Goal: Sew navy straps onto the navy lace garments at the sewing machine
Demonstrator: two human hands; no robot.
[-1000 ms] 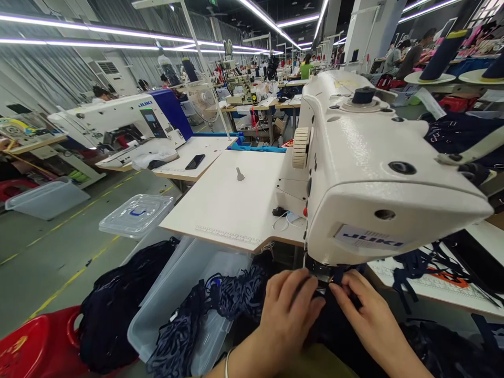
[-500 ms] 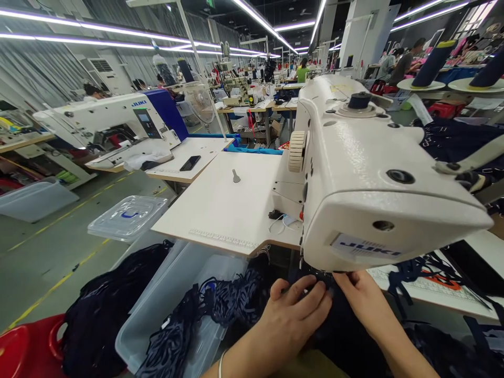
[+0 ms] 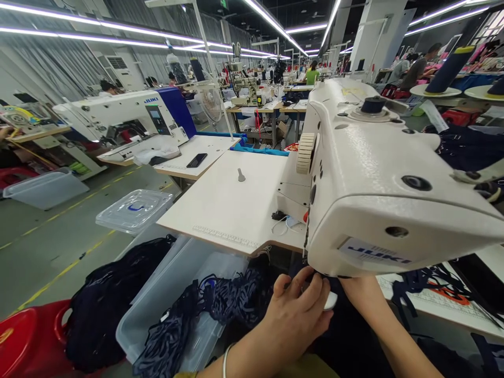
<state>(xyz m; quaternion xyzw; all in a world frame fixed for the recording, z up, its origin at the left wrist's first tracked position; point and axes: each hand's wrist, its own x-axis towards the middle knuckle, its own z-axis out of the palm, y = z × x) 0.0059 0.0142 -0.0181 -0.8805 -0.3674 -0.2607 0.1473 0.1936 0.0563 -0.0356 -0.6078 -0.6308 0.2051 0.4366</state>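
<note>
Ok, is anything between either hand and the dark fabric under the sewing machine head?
Nothing visible: left hand and right hand both lie directly on the dark fabric. The sewing machine head overhangs them and hides the right fingertips.

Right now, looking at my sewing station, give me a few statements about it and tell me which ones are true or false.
1. The left hand and right hand are at the dark fabric beneath the white sewing machine. True.
2. The clear bin holds red cloth. False: it holds navy straps.
3. A phone lies on the neighbouring table. True.
4. The left wrist is bare. False: it wears a thin bracelet.
</note>
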